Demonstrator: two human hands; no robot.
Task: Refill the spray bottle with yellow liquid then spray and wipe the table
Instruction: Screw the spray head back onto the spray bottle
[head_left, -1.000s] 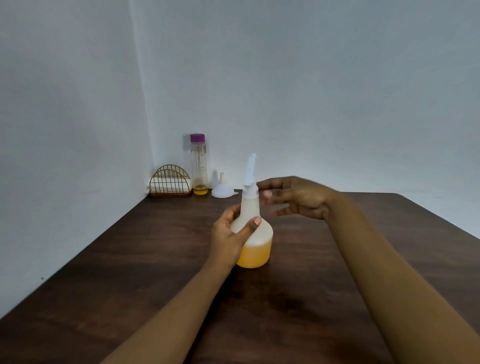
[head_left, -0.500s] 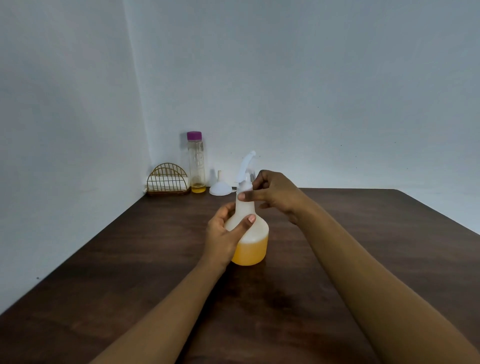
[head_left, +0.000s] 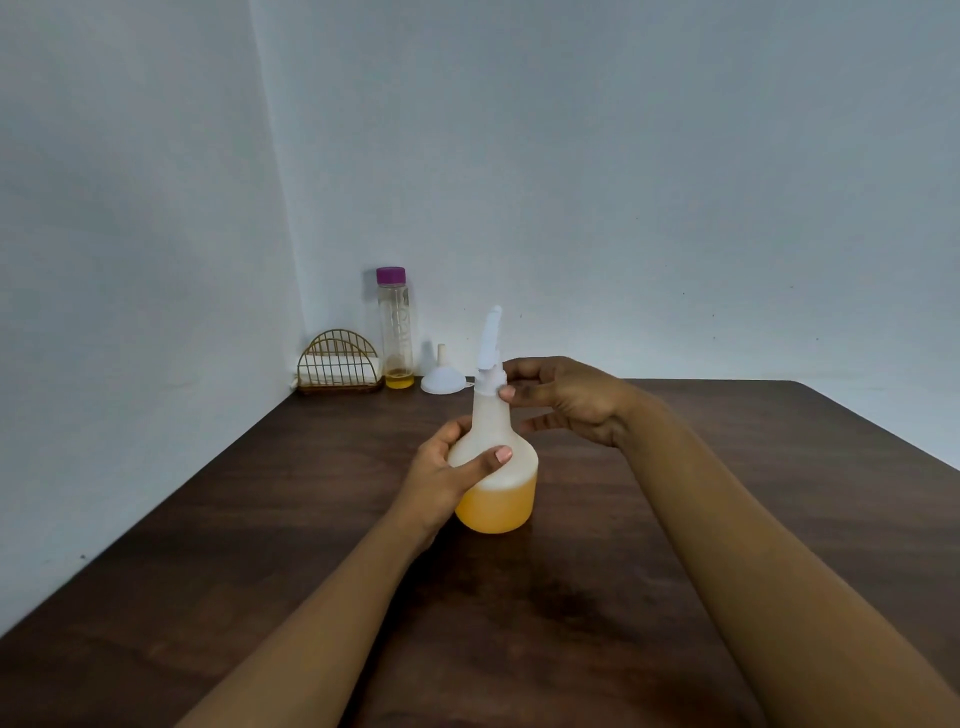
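The spray bottle (head_left: 496, 470), upright on the table (head_left: 260, 519), is gripped round its shoulder by the curled left hand (head_left: 447, 480); its spray head (head_left: 489, 364) is pinched at the collar by fingertips of the right hand (head_left: 563, 400).

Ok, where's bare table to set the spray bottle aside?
Bare wood lies right of the right hand out to the table edge, and left of the left hand toward the wall. Between the forearms is bare too. Mid-table holds the spray bottle. Crowded: the far left corner, where wire holder, purple-capped bottle and funnel stand close together.
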